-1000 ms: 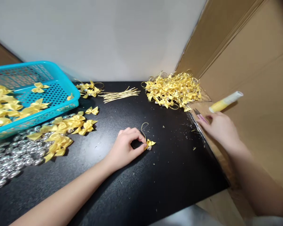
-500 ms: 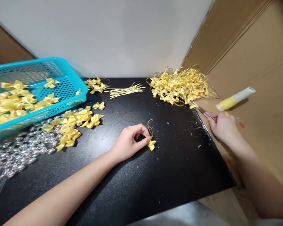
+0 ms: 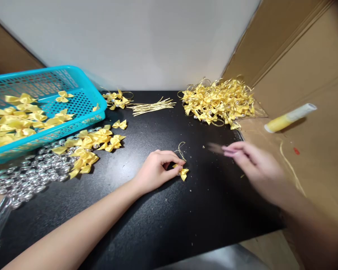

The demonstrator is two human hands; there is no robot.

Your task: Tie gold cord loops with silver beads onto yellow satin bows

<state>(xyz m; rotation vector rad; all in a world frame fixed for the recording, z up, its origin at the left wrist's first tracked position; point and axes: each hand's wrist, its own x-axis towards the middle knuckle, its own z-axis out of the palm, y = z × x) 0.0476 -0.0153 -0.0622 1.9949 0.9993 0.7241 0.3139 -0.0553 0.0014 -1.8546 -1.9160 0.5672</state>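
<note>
My left hand point(image 3: 160, 168) pinches a small yellow bow point(image 3: 184, 173) against the black table, and a thin gold cord loop point(image 3: 180, 149) rises from it. To the right, my right hand point(image 3: 253, 161) is closed on a purple-handled tool point(image 3: 228, 151), its metal end blurred by motion and pointing left toward the bow. Behind them lies a bundle of gold cords point(image 3: 153, 107). A big heap of yellow bows with gold loops point(image 3: 219, 101) sits at the table's back right corner.
A turquoise basket point(image 3: 91, 112) with yellow bows stands at the left. Silver beads point(image 3: 31, 174) and loose bows point(image 3: 84, 161) lie in front of it. A yellow-and-white tube point(image 3: 289, 118) rests right of the table, near a cord strand point(image 3: 291, 168).
My right hand has moved left from the table's right edge to above the table, carrying the tool. My left hand still holds the bow, its fingers slightly shifted.
</note>
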